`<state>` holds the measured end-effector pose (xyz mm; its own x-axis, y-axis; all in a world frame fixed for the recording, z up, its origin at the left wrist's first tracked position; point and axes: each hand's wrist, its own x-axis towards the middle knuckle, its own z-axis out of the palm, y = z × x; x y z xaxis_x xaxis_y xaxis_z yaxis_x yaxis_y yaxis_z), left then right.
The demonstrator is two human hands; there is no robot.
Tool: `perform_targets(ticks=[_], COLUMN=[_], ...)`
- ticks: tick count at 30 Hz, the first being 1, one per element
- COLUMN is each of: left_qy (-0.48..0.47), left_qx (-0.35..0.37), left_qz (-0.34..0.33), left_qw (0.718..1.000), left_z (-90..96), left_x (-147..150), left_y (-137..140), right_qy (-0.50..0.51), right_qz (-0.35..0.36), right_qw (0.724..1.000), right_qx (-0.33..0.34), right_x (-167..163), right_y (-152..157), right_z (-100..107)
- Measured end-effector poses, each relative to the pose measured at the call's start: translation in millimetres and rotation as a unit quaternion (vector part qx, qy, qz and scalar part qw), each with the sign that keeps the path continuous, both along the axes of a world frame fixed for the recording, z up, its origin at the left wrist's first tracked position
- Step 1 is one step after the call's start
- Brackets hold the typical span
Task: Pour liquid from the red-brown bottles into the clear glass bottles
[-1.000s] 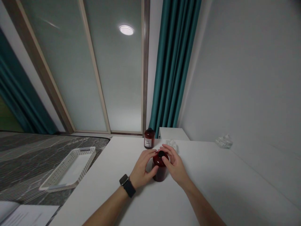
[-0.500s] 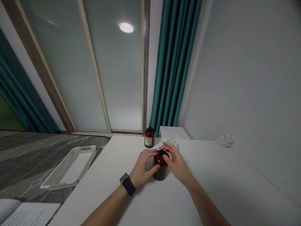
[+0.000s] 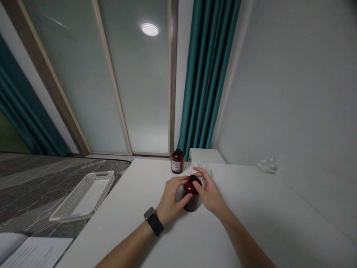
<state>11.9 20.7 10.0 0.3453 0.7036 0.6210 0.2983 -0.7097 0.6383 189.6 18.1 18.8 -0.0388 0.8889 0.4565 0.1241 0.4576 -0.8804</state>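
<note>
A dark brown-red bottle with a black cap stands upright on the white table between my hands. My left hand, wearing a black watch on its wrist, is curved round the bottle's left side, thumb on the near face and fingers near the shoulder. At the cap is my right hand, with thumb and fingers closed about it. Farther back stands a second brown bottle, with a white label and a black cap, touched by neither hand.
Clear crumpled plastic lies behind my right hand, and another crumpled piece sits at the table's far right. A white basket and an open book are at left. A white cabinet stands behind.
My right thumb and fingers have drawn in closer round the cap. The left hand and the bottle have shifted slightly to the right.
</note>
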Motion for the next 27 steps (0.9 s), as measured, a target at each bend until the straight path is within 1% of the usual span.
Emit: perform_targets(ticks=[2, 5, 8, 10, 14, 17, 20, 22, 24, 27], left_qy=[-0.006, -0.024, -0.037, -0.045, -0.049, -0.044, -0.045, -0.043, -0.049, -0.080], left_qx=[0.003, 0.011, 0.016, 0.005, -0.010, -0.036, -0.070, -0.082, -0.077, -0.057], left_qz=[-0.001, -0.015, -0.028, -0.021, -0.004, -0.028, -0.054, -0.058, -0.059, -0.060], left_qw=[1.000, 1.000, 0.999, 0.999, 0.999, 0.998, 0.995, 0.994, 0.994, 0.993], left_z=[0.7, 5.7, 12.5, 15.7, 14.3, 7.6, 1.7, 0.7, 2.3, 7.6], left_x=[0, -5, -11, -14, -14, -13, -13, -12, -13, -17], left_y=[1, 2, 2, 2, 7, 12, 15, 15, 15, 15], right_qy=[0.002, -0.006, -0.001, 0.017, 0.042, 0.037, 0.029, 0.021, 0.012, 0.011], right_qz=[0.003, -0.021, -0.043, -0.042, -0.011, 0.034, 0.075, 0.060, 0.016, -0.038], right_qw=[1.000, 1.000, 0.999, 0.999, 0.998, 0.998, 0.996, 0.997, 1.000, 0.999], right_qx=[-0.002, -0.001, -0.017, -0.027, -0.041, -0.049, -0.047, -0.034, -0.024, -0.033], right_x=[3, 9, 17, 20, 22, 17, 8, 3, 1, 4], right_y=[2, 6, 9, 10, 8, 5, 2, 2, 3, 7], right_z=[-2, -5, -5, -3, 0, -2, -9, -15, -18, -18])
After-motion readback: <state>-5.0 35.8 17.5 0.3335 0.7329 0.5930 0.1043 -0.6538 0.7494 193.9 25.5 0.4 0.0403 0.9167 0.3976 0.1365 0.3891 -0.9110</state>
